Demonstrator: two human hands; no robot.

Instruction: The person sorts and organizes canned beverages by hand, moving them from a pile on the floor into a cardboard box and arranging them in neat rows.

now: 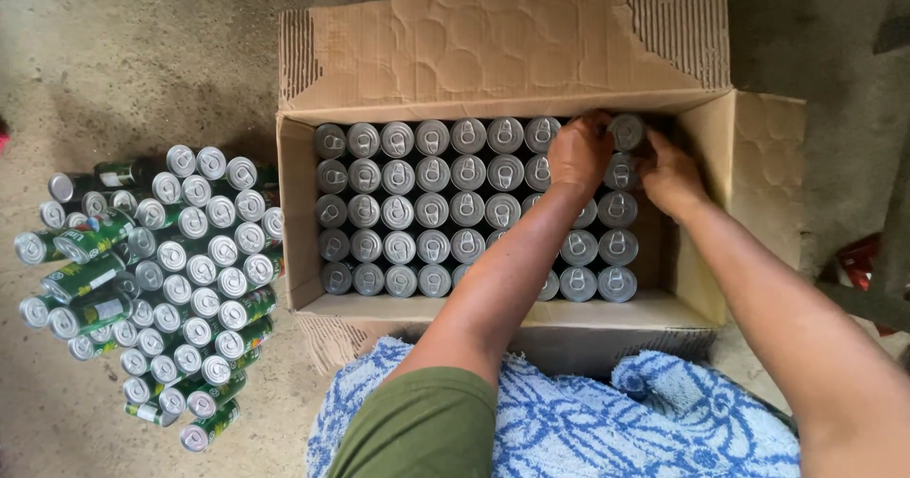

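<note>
From the head view, both hands reach into the open brown cardboard box (493,52) packed with upright silver-topped cans (431,208). The left hand (580,151) and right hand (668,173) curl narrowly around one silver-topped can (627,132) at the far right corner. Green loose cans (161,279) lie heaped on the floor, left.

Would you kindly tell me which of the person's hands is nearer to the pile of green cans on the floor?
Left. The left hand is over the cans in the cardboard box, on the side toward the pile of green cans; the right hand is further away, at the box's far corner.
</note>
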